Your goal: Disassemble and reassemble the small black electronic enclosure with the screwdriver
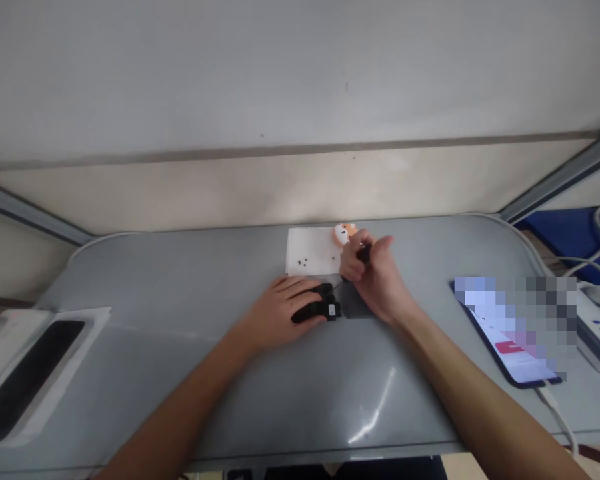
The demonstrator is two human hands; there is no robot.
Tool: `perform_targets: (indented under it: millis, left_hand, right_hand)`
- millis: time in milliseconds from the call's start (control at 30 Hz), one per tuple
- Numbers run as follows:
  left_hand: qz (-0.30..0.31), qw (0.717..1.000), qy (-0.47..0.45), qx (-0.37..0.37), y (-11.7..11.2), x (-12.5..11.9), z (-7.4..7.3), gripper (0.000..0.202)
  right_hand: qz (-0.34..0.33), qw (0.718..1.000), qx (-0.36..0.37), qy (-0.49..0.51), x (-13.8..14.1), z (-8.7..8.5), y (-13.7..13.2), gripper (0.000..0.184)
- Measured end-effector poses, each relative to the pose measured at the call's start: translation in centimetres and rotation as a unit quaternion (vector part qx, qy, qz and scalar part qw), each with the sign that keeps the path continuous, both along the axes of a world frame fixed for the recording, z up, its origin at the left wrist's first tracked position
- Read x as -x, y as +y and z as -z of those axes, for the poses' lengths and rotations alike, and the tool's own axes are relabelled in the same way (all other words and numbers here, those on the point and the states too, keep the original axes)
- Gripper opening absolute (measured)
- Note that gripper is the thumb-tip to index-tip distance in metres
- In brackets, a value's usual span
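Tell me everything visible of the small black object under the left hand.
The small black object lies flat on the grey table, near a white sheet. It looks like matte plastic, elongated, with a small white patch at its right end. The left hand pins it down, fingers over its top. The thin tool in the right hand points toward its right end; contact is too small to tell.
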State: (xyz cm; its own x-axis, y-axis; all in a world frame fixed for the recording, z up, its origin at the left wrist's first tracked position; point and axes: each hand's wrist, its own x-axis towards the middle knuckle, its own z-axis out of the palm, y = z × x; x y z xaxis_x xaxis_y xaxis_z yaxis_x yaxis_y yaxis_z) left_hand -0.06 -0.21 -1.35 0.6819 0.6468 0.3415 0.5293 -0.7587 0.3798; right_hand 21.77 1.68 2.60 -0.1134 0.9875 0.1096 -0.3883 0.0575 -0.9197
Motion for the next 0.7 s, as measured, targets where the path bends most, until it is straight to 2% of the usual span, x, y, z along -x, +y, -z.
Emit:
perform_targets:
  millis: [167, 267, 400, 500, 633, 700]
  left_hand:
    - [-0.001, 1.0, -0.001, -0.011, 0.05, -0.09, 0.07, 0.021]
    - [0.004, 1.0, -0.003, -0.017, 0.08, -0.14, 0.02, 0.019]
    - [0.005, 1.0, -0.001, -0.023, 0.15, -0.09, 0.04, 0.019]
    - [0.008, 0.999, -0.003, -0.03, 0.19, -0.1, 0.08, 0.018]
    - [0.01, 0.999, -0.007, -0.034, 0.18, -0.13, 0.04, 0.018]
    - [0.011, 1.0, -0.003, -0.027, 0.16, -0.05, -0.07, 0.018]
  right_hand:
    - [-0.046, 0.998, -0.009, 0.034, -0.14, -0.33, -0.37, 0.034]
    - [-0.071, 0.994, -0.006, 0.08, 0.07, 0.1, -0.46, 0.039]
    - [-0.055, 0.991, -0.009, 0.117, 0.52, 0.39, -0.3, 0.035]
    - [-0.072, 0.987, -0.002, 0.144, 0.48, 0.02, -0.23, 0.035]
    - [-0.079, 0.988, 0.006, 0.136, 0.03, -0.22, -0.33, 0.026]
    - [-0.068, 0.99, -0.001, 0.121, -0.05, 0.03, -0.3, 0.034]
